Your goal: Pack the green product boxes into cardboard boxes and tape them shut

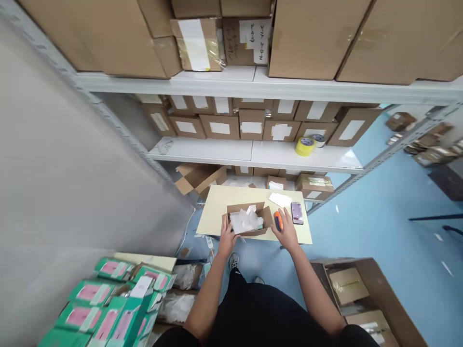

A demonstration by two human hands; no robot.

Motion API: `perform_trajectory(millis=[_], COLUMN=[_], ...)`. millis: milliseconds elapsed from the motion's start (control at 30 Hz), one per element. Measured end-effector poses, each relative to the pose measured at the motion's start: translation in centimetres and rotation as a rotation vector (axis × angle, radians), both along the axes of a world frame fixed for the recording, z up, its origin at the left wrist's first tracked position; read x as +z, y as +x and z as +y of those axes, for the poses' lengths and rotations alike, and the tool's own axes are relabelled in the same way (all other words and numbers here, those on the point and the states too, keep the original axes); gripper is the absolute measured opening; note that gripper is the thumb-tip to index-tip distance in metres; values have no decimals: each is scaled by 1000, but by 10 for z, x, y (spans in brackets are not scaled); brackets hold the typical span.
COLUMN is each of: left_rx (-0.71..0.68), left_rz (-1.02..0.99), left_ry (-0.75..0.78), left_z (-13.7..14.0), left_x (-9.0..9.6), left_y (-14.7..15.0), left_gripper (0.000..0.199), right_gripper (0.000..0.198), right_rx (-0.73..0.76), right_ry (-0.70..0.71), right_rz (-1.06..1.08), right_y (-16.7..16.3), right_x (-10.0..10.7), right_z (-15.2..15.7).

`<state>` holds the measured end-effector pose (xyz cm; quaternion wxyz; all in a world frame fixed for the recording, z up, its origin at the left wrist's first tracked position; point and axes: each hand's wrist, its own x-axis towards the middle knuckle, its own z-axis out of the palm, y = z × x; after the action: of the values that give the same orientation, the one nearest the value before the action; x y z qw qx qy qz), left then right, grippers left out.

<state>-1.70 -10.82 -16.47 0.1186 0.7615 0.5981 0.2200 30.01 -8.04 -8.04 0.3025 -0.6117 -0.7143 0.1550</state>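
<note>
A small open cardboard box [253, 232] sits on the pale yellow table, its flaps spread. Crumpled white tissue or plastic wrap [249, 219] and white items fill much of it, hiding what lies beneath. My left hand [226, 239] grips the box at its left front corner, fingers along the side and thumb at the front. Just right of the box, my right hand [287, 232] is closed around an orange and dark-blue tool [278, 220] that looks like a box cutter. A phone [297, 213] and white paper slips [279, 199] lie beyond that hand.
The table [213, 207] stands before a metal shelf [202, 150] stacked with labelled cartons. Yellow tape [304, 146] rests on the middle shelf. Green packages [87, 291] are piled at left; a large carton [388, 294] holding smaller boxes stands at right. An empty open carton [200, 178] sits behind the table.
</note>
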Motion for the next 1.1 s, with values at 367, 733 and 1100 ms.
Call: perform_trajectory(millis=[367, 733, 1100], left_rx=[-170, 480, -265], left_rz=[-36, -702, -192], left_ry=[-287, -498, -429], left_z=[133, 121, 112], left_x=[-44, -68, -70], left_y=[-46, -95, -97], left_gripper=[16, 86, 98], right_gripper=[69, 75, 46], right_rx=[-1, 99, 6], right_ry=[-314, -649, -307], right_rz=[-52, 72, 92], right_y=[-56, -153, -141], right_x=[-32, -93, -92], right_z=[59, 104, 67])
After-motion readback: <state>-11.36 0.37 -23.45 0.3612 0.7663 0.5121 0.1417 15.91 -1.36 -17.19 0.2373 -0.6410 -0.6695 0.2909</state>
